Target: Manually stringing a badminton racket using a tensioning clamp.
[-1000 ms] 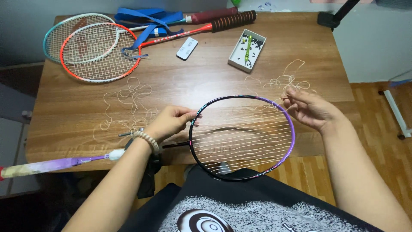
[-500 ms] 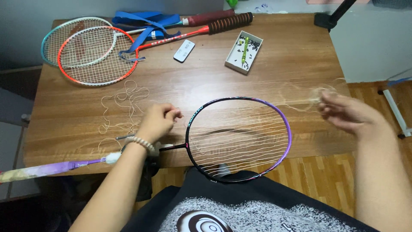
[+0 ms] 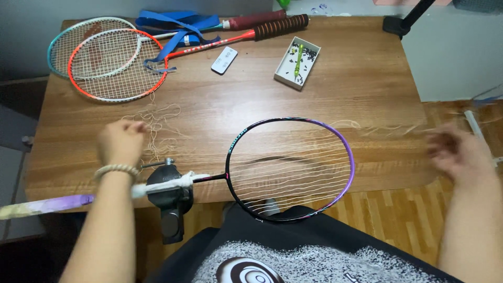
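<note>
Three rackets are in view; two lie overlapped at the upper left of the frame, a teal-rimmed racket beneath an orange-rimmed racket, and the third, a black and purple racket, sits at lower centre. One small open box of dark bits with a green tool stands at upper centre; one white flat remote-like piece lies just left of it; one blue strap drapes across the two handles at the top. One black clamp grips the edge of the wooden table.

The black and purple racket is held by its shaft in the clamp, head jutting over the table's near edge; its frame is only partly strung, with horizontal white strands and no vertical ones, and its handle at the lower left is wrapped pale purple. A thin white string runs from its rim rightward; loose string lies tangled at centre left.

The left hand, a beaded band at its wrist, rests loosely closed beside that tangle; the right hand, at the right edge, is blurred, so whether it pinches the string I cannot tell.
</note>
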